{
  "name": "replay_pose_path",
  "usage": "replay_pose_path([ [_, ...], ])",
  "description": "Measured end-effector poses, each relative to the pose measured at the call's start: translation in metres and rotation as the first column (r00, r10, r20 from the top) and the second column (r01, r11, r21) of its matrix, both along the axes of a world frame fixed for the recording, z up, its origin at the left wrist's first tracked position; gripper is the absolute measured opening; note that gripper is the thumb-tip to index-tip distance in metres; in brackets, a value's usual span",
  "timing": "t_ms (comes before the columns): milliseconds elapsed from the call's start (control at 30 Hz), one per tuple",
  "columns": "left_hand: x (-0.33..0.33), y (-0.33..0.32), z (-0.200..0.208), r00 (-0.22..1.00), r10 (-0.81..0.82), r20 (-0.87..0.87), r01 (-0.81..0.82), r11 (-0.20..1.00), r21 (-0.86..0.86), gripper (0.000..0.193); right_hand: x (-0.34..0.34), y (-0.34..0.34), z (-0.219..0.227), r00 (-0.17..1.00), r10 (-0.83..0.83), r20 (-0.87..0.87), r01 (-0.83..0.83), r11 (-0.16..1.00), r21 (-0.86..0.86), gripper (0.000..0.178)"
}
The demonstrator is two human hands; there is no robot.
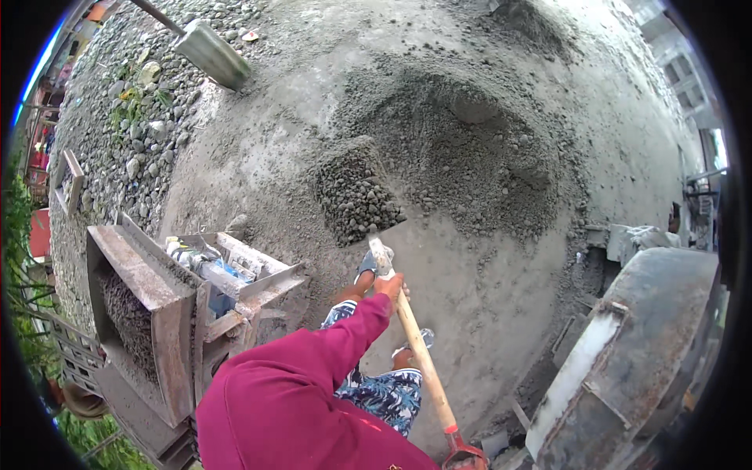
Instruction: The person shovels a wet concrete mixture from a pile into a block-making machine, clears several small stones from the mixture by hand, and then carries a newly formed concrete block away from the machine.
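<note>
My left hand (390,287) is closed around the lower part of a wooden shovel shaft (421,348), close to the blade socket. The shovel's blade carries a load of dark, damp gravel mix (356,196) and is low over the ground or resting on it; I cannot tell which. Down at the lower edge is the shovel's red grip (462,454). My right hand does not show. Just beyond the blade, to the right, spreads a heap of grey sand and gravel mix (470,149) with a hollowed near side.
At my left stands a rusty metal frame with a box (174,337) holding grey mix. A big worn metal housing (666,313) is at the right. Loose stones (149,133) cover the far left, near a grey blade-like piece on a rod (213,55). Another heap (536,23) lies far off.
</note>
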State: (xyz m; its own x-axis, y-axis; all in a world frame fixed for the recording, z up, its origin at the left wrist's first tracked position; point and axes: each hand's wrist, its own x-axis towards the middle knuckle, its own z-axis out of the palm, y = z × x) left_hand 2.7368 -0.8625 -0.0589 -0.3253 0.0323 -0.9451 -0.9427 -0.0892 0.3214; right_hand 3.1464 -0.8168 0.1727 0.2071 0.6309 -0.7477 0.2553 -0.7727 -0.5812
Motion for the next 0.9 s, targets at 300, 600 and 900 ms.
replay_pose_path([
  [300, -0.036, -0.090, 0.277, 0.757, 0.389, -0.525, -0.212, 0.906, 0.366, 0.019, -0.005, 0.089, 0.160, 0.780, 0.502, -0.373, -0.443, 0.864, 0.237, 0.027],
  [600, -0.060, -0.231, 0.459, 0.274, 0.792, -0.546, -0.221, 0.605, 0.765, 0.025, -0.126, 0.101, 0.427, 0.170, 0.966, -0.197, -0.365, 0.248, 0.898, 0.019],
  [900, 0.047, -0.338, 0.391, 0.124, 0.897, -0.424, -0.269, 0.442, 0.856, 0.018, -0.062, 0.027, 0.259, -0.187, 0.727, 0.660, 0.347, -0.580, 0.737, 0.022],
])
